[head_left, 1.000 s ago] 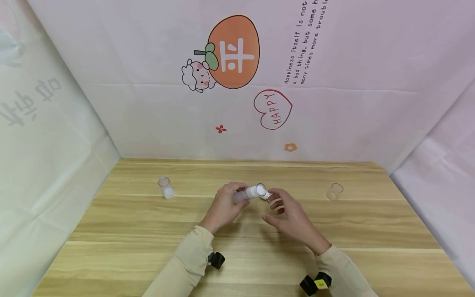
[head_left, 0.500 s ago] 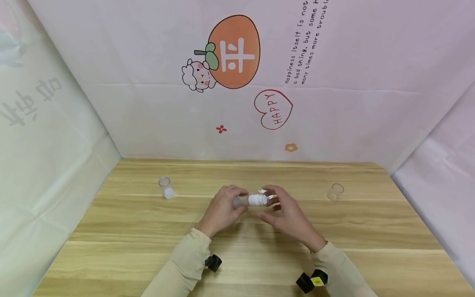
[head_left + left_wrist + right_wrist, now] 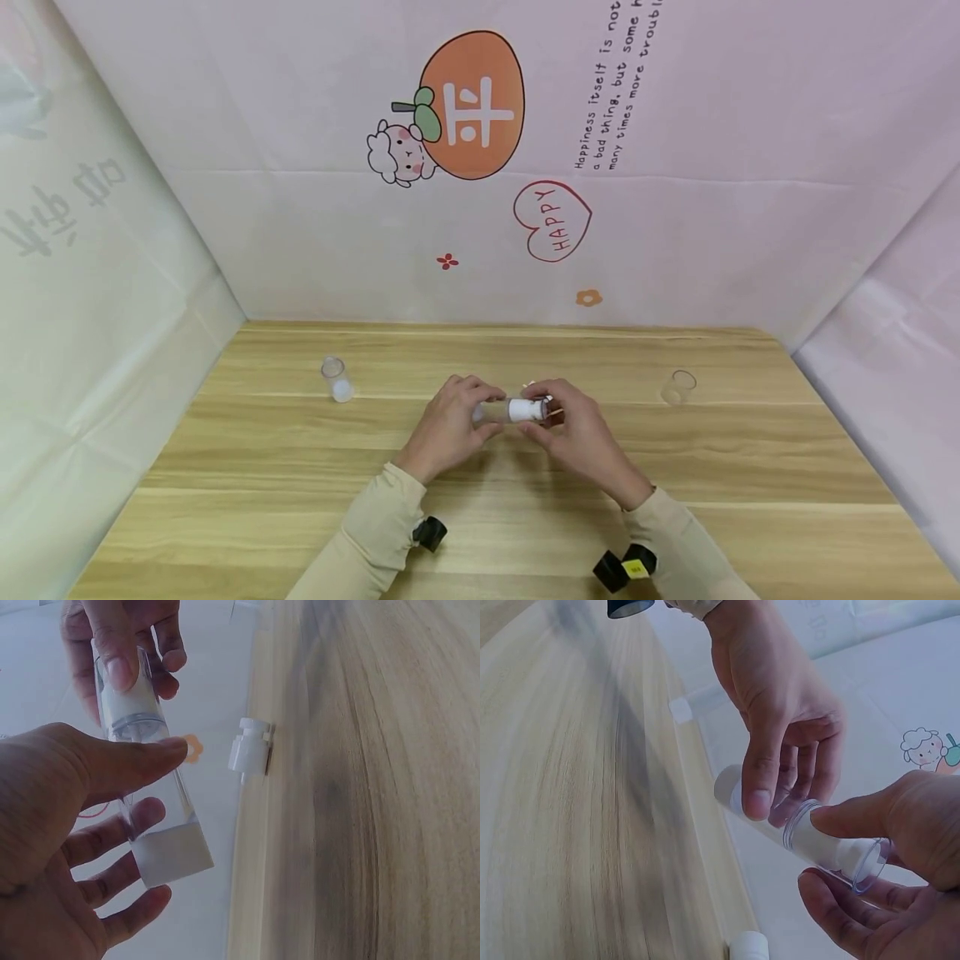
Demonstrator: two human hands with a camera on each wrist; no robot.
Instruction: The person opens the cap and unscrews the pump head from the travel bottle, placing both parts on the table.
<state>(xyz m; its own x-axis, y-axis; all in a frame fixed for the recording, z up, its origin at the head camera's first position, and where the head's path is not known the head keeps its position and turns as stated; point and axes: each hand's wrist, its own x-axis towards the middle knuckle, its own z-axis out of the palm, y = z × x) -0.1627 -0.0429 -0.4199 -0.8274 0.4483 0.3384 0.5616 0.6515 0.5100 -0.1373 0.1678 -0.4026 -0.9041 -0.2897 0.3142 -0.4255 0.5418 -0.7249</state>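
My left hand [image 3: 447, 425] grips the body of a clear plastic bottle [image 3: 496, 411] with a white base, held sideways over the middle of the table. On its other end, my right hand [image 3: 585, 433] pinches a clear tubular section with a white insert [image 3: 527, 409]; thumb and fingers lie on opposite sides of it. The left wrist view shows the white base [image 3: 174, 853] below my left thumb. A small white pump head [image 3: 250, 748] stands on the table just beyond the bottle, mostly hidden behind my right fingers in the head view.
Back left on the wooden table [image 3: 247, 483] stands a clear bottle with a white bottom [image 3: 337, 381]. A clear cap [image 3: 678, 388] stands at the back right. Printed white cloth [image 3: 300, 242] closes off the back and both sides.
The bottle has turned from tilted towards the camera to nearly level. My right hand has moved left from beside it and now holds its right end.
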